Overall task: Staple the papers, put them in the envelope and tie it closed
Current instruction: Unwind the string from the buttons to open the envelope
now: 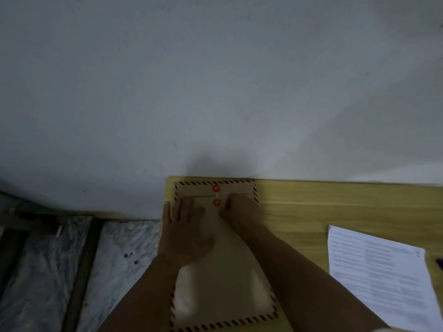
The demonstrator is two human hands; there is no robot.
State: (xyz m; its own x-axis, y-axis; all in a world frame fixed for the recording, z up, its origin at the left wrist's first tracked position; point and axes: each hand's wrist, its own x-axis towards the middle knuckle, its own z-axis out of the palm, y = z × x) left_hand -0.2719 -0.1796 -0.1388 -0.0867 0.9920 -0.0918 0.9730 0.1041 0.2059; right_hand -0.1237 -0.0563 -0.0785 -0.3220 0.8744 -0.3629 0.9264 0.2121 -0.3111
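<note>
We see a brown envelope [223, 271] lying flat on a yellow wooden table [335, 204], close to the table's left edge, with its top end almost touching the grey wall [215, 80]. The envelope has a border of red and dark stripes, and its flap is folded down at the far end. Two red buttons [216, 195] sit one above the other near the top, one on the flap and one just below it, and a thin white string [217, 194] goes between them. The left hand [184, 233] lies flat on the left part of the envelope with the fingers straight and a little spread, pressing the paper down; its outer fingers reach over the left edge of the envelope. The right hand [242, 212] rests on the envelope just right of the lower button, with the fingers bent inward toward the button; we cannot tell whether they pinch the string, because the picture is dark and the fingertips are hidden. To the right, well apart from the envelope, a printed white sheet [381, 279] lies on the table. Left of the table we see a marbled grey floor [119, 259].
</note>
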